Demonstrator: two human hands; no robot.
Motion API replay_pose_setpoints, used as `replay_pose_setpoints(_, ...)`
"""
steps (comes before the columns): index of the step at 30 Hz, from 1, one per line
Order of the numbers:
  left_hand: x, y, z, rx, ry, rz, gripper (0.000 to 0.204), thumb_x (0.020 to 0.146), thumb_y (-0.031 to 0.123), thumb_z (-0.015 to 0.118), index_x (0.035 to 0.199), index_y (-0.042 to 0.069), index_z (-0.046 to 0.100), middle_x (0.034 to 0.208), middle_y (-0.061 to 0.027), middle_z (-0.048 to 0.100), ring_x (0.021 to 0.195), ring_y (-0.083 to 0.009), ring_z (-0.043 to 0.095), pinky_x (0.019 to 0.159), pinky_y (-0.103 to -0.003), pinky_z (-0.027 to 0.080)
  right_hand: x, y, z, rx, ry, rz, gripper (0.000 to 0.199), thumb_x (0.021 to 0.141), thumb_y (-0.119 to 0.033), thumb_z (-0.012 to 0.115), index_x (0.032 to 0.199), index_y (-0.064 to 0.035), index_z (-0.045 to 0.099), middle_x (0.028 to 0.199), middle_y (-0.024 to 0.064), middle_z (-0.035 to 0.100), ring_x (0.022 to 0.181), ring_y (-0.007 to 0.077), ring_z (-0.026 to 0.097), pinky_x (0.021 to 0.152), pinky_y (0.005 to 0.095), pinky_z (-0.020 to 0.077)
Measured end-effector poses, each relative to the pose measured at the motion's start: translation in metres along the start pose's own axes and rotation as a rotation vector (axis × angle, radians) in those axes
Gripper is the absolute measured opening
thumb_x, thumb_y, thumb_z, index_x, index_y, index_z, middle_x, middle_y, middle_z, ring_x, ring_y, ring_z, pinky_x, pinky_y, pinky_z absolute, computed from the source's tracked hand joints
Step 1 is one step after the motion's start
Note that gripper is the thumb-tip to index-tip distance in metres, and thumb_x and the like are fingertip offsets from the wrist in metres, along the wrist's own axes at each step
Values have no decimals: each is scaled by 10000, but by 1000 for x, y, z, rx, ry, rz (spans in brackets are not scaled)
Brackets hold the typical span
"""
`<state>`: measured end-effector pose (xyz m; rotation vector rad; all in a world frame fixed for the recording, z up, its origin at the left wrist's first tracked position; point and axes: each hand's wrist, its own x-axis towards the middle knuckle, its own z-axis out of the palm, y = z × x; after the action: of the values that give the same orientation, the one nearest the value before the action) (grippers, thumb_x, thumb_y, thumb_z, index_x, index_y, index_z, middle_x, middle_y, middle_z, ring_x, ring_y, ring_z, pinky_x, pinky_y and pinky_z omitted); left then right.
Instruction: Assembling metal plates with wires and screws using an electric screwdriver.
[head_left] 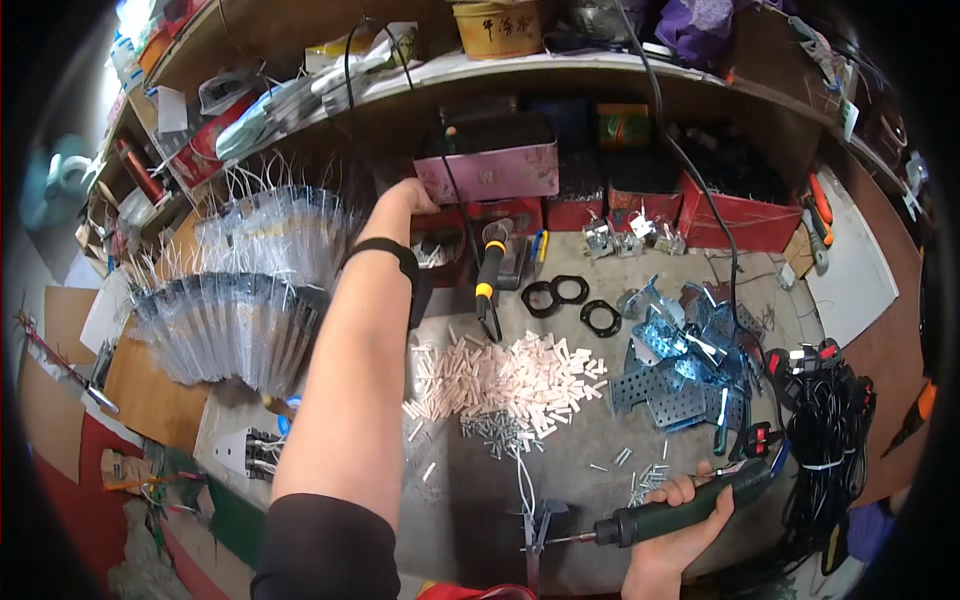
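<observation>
My left hand (408, 196) reaches to the far side of the bench, at the lower left corner of a pink patterned box (487, 174). Its fingers are mostly hidden there, so their grip does not show. Low on the right, my right hand (690, 510) wraps round a dark green electric screwdriver (650, 522). The bit points left and meets a small dark metal piece (540, 525) near the front edge, from which white wires (524, 480) rise. Beyond it lie a small pile of screws (500, 433) and a broad heap of pale pink plugs or sleeves (500, 380).
Perforated blue metal plates (685, 375) and bundled black cables (825, 440) lie at right. Black rings (600, 317) and a yellow-black soldering iron (489, 270) are mid-bench. Bagged wired parts (230, 320) fan out at left. Red boxes (740, 218) line the back, under a shelf (590, 62).
</observation>
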<state>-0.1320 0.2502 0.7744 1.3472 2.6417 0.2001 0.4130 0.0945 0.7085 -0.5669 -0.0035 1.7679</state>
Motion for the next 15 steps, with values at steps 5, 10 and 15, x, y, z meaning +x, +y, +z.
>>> replay_pose_setpoints(5, 19, -16, 17, 167, 176, -238, 329, 671, 160, 720, 987, 67, 701, 1110, -151, 639, 1090, -253, 596, 871, -349, 495, 4, -3, 1, -44, -38, 24, 368, 889, -414, 505, 1084, -101, 501, 717, -8, 414, 637, 110, 451, 627, 281, 473)
replay_pose_setpoints(10, -1, -1, -4, 20, 272, -383, 324, 656, 131, 749, 957, 25, 694, 1037, -169, 659, 1012, -276, 632, 836, -343, 512, -1, -5, 7, -69, 32, 5, 351, 879, -415, 521, 1062, -117, 490, 704, -18, 406, 628, 107, 446, 608, 270, 460)
replay_pose_setpoints(15, -15, 1, 3, -145, 402, -358, 417, 630, 91, 809, 1027, 71, 684, 1064, -142, 661, 1037, -256, 626, 845, -351, 518, -8, -10, -2, -73, 33, -11, 370, 852, -450, 531, 1039, -132, 499, 691, -19, 392, 616, 108, 412, 614, 276, 428)
